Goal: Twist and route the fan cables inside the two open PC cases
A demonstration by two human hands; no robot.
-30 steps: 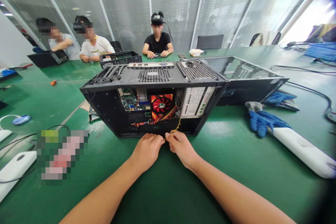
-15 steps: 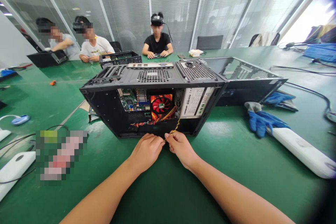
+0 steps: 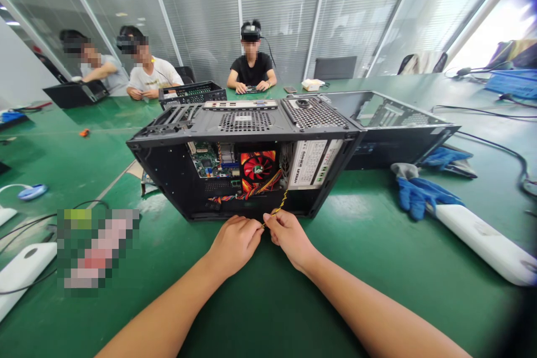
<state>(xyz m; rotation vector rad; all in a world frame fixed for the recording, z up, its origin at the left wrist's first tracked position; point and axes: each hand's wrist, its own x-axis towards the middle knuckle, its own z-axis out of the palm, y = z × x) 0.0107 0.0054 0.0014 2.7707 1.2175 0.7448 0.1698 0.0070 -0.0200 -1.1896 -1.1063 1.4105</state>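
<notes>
A black computer case (image 3: pixel 247 132) lies in front of me with its side open toward me. Inside are a motherboard (image 3: pixel 204 160), a red cooling fan (image 3: pixel 257 168) and a labelled power supply (image 3: pixel 316 165). A bundle of coloured wires (image 3: pixel 241 196) runs below the fan. From the power supply a twisted yellow-and-black cable (image 3: pixel 285 199) comes out over the case's lower edge. My left hand (image 3: pixel 238 243) and my right hand (image 3: pixel 288 239) both pinch this cable, fingertips nearly touching. The cable's end is hidden in my left hand.
Behind the case on the right stands another open case (image 3: pixel 403 145). Blue gloves (image 3: pixel 423 193) and a white power strip (image 3: pixel 482 240) lie to the right. At left are another white strip (image 3: pixel 25 274) and a blurred-out item (image 3: pixel 98 249). Several people sit across the green table (image 3: pixel 268 313).
Almost nothing differs. Both hands keep their pinch on the cable in the same place, and the case has not moved.
</notes>
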